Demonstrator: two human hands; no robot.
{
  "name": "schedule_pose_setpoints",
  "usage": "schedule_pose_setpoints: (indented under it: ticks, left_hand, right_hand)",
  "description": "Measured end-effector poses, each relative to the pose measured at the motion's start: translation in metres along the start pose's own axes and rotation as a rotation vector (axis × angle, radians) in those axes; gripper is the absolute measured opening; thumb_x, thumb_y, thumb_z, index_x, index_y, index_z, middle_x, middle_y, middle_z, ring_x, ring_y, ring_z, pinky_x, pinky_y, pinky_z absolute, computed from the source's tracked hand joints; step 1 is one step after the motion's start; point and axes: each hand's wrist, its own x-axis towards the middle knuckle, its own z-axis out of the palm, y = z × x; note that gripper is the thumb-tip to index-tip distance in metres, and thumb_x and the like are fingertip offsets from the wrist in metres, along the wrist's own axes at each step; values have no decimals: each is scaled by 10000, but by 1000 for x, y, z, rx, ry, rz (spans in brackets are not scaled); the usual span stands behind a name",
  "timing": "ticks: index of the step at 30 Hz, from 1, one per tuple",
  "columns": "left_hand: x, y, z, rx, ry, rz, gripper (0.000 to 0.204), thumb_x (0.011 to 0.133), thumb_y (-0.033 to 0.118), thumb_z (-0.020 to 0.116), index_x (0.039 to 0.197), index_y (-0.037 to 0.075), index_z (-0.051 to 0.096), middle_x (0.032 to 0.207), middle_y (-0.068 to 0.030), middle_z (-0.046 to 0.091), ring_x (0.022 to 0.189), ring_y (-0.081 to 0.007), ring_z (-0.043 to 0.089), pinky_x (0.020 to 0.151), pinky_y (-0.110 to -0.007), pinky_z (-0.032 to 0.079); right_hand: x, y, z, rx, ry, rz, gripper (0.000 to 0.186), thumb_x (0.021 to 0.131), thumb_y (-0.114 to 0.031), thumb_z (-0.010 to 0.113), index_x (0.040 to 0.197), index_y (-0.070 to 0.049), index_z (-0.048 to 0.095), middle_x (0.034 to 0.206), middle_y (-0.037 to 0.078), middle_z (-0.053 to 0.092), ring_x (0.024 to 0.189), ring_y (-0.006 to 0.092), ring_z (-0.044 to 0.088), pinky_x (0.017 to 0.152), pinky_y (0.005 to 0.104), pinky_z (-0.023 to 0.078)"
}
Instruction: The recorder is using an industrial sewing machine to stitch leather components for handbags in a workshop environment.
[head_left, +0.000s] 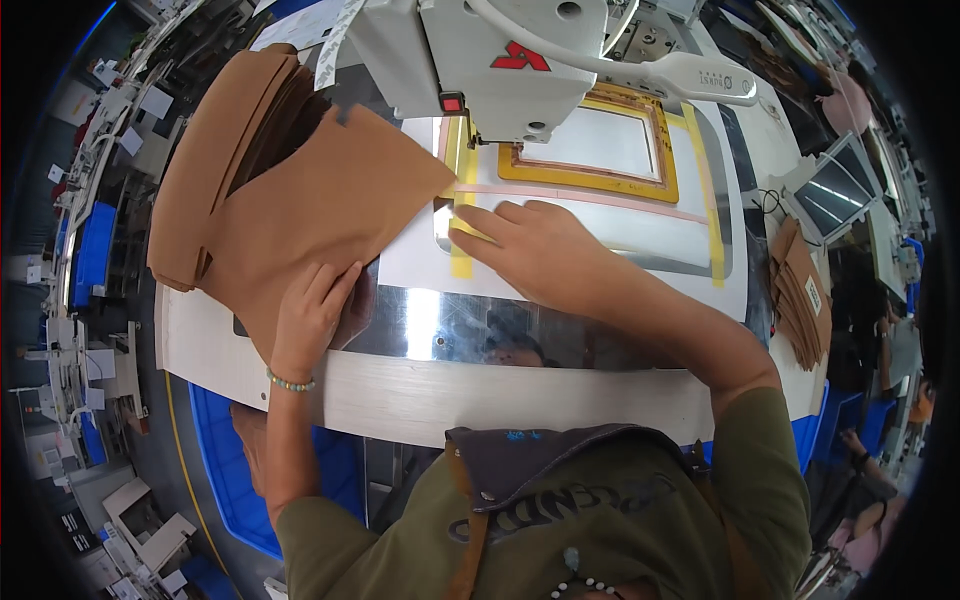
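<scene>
A brown fabric panel (320, 190) spreads from a thick folded brown stack (215, 170) at the left, its pointed corner reaching the taped plate. My left hand (308, 315) lies on the panel's near edge, fingers stretched over the cloth. My right hand (530, 245) is just right of that corner, over a yellow tape strip (461, 262). Its thumb and forefinger are apart, with nothing visible between them. Behind my hands, a yellow-edged frame (590, 188) lies on the white work plate. A grey sewing machine head (510, 70) hangs over the far side.
A shiny metal plate (420, 325) runs along the pale table's front edge (400, 395). More brown pieces (800, 295) lie at the right, near a tilted screen (835, 190). A blue bin (225, 470) stands below the table at the left. People and machines are farther off.
</scene>
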Motion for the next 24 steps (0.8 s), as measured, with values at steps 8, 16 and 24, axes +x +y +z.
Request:
schedule_pose_setpoints:
  ticks: [8, 16, 24]
  left_hand:
    - [-71, -1, -17, 232, 100, -248, 242, 857, -34, 750, 1096, 1, 738, 986, -96, 707, 879, -281, 679, 745, -403, 569]
    - [-123, -3, -36, 295, 110, -382, 187, 870, -37, 782, 1049, -2, 740, 1020, -113, 739, 909, -300, 715, 781, -390, 586]
    - [-123, -4, -32, 269, 82, -461, 187, 901, -47, 762, 1085, -16, 744, 1050, -123, 748, 943, -309, 714, 827, -405, 588]
  right_hand:
    - [39, 8, 74, -220, 111, 24, 298, 788, -77, 754, 1063, 13, 681, 1054, 126, 660, 755, 212, 692, 578, 326, 570]
    - [59, 15, 74, -142, 127, -7, 188, 771, -46, 736, 932, -6, 646, 876, 105, 600, 667, 225, 689, 526, 376, 573]
    - [43, -9, 67, -47, 182, -80, 110, 770, -16, 727, 820, -11, 629, 851, 87, 595, 834, 218, 696, 508, 330, 539]
